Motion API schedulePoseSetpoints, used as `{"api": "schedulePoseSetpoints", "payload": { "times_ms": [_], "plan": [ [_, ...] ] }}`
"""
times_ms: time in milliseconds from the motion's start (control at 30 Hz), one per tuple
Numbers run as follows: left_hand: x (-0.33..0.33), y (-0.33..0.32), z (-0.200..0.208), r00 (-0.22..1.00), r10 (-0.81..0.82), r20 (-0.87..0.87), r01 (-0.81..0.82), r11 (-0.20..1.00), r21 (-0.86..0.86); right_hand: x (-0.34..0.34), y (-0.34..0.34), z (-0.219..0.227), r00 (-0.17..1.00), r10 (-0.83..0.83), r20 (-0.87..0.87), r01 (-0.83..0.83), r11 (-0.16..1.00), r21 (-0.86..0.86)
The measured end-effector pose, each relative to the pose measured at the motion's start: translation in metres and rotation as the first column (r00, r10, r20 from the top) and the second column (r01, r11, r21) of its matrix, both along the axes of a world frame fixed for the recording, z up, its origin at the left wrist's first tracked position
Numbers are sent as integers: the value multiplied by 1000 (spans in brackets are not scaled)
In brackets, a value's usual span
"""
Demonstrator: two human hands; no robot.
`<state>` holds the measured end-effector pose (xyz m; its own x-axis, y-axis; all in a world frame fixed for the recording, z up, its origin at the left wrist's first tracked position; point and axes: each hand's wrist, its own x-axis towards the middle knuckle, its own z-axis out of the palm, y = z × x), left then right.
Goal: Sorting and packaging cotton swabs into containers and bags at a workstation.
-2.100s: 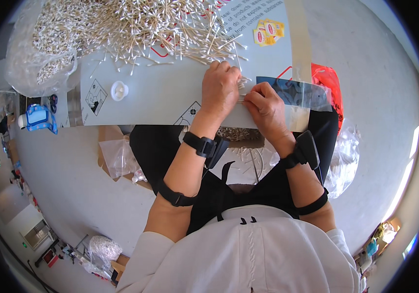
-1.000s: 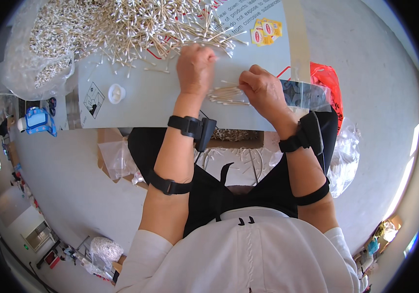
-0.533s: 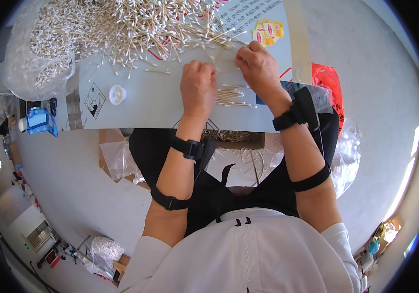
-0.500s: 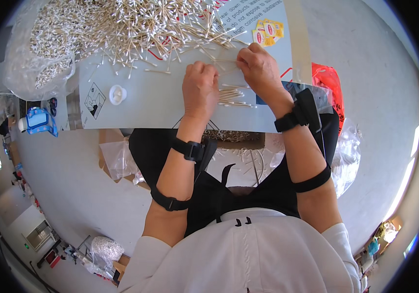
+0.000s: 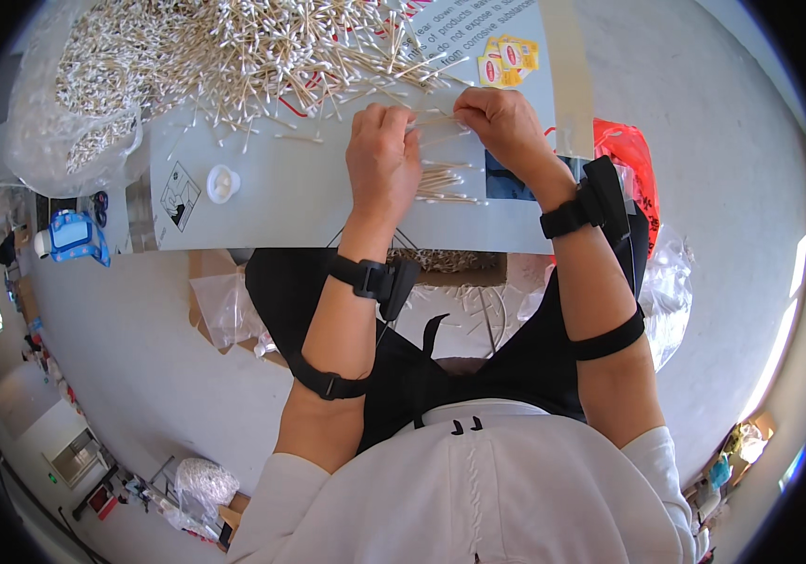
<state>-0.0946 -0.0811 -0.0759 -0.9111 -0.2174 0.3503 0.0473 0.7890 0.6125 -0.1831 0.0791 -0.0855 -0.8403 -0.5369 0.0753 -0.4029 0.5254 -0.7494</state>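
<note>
Both the left hand and right hand are pinching cotton swabs lying crosswise between them, just above the small swab bundle.

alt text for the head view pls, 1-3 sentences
Seen from above, a seated person's left hand and right hand pinch a few wooden cotton swabs between them over a grey board. A small aligned bundle of swabs lies beneath the hands, a large loose pile beyond.
</note>
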Motion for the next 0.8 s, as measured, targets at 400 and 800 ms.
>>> {"api": "schedulePoseSetpoints", "payload": {
  "times_ms": [400, 800],
  "plan": [
    [-3, -14, -11, 995, -82, 60, 92, 978, -185, 7, -7, 3, 987, -79, -142, 101, 983, 151],
    [0, -24, -7, 994, -72, 86, 78, 995, -64, 20, 31, 32, 994, -80, 77, 72, 992, 102]
  ]
}}
